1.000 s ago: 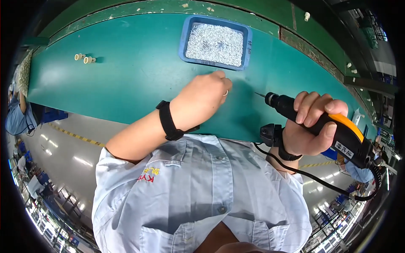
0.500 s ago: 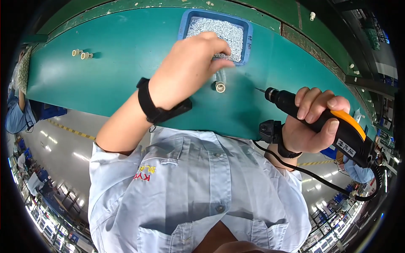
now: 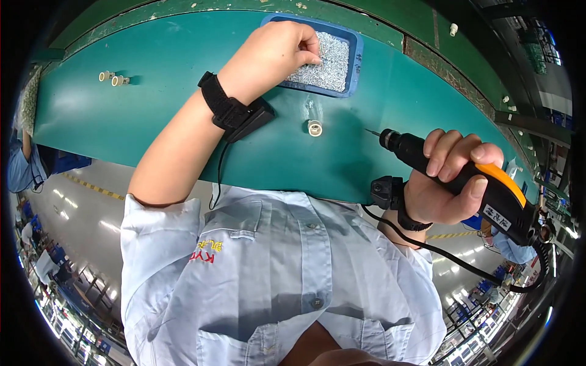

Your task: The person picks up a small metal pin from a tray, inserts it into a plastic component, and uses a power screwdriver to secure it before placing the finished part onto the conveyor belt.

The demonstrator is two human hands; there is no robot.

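My left hand (image 3: 284, 53) reaches over a blue tray (image 3: 356, 68) filled with small silver screw-like pieces (image 3: 334, 60). Its thumb and forefinger are pinched together at the heap; whatever may be between the tips is too small to make out. My right hand (image 3: 458, 174) is wrapped around a black and orange electric screwdriver (image 3: 415, 151), whose thin bit points left above the table. Between the tray and me stands a small cream cylindrical fitting (image 3: 314, 128), touched by neither hand. A faint clear shape or reflection lies just behind it.
Two more cream fittings (image 3: 120, 80) sit on the green table (image 3: 183, 67) at the far left. A black cable (image 3: 452, 257) trails from the screwdriver past my right wrist. Ledges edge the table's far side. Another person's sleeve (image 3: 25, 163) shows at the left rim.
My left hand has shifted up and to the left, deeper over the tray, and its fingers have come together in a pinch. The right hand still holds the screwdriver almost in place.
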